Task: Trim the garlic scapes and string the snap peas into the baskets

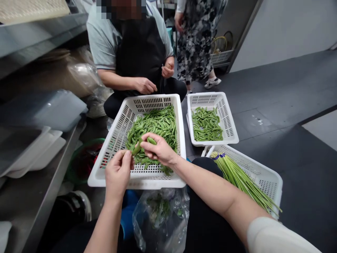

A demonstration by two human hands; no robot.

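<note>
Over the near part of a white slotted basket (101, 172), my two hands meet at one green pea pod (137, 147). My left hand (119, 172) pinches the pod's lower end between thumb and forefinger. At its upper end, the fingers of my right hand (158, 149) are closed on it, and another pod (151, 141) shows in that same hand. Beneath and beyond my hands lies a heap of pea pods (158, 123). Below the basket's near rim hangs a clear plastic bag (160, 225) with green scraps inside.
A co-worker in a black apron (142, 49) sits across the basket. To the right stand a smaller basket (231, 131) of pods and another holding long green stems (239, 175). Metal shelving (52, 189) runs along the left. Another person (197, 38) stands behind.
</note>
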